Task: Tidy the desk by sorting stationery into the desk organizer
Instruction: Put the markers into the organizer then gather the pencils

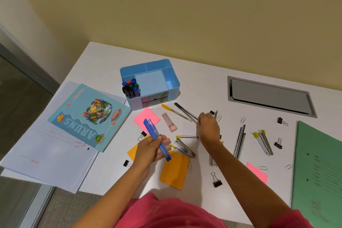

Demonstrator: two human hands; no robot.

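A light blue desk organizer stands at the back of the white desk, with several markers upright in its front left compartment. My left hand grips two blue pens above an orange sticky pad. My right hand reaches down over the near end of a black pen, fingers curled at it. A yellow-capped pen and a pink eraser case lie just left of that hand. A stapler sits between my hands.
A blue notebook lies on white papers at left, a green folder at right. Grey pens, a second stapler, binder clips, paper clips and pink sticky notes are scattered about. A metal cable hatch is set in the desk.
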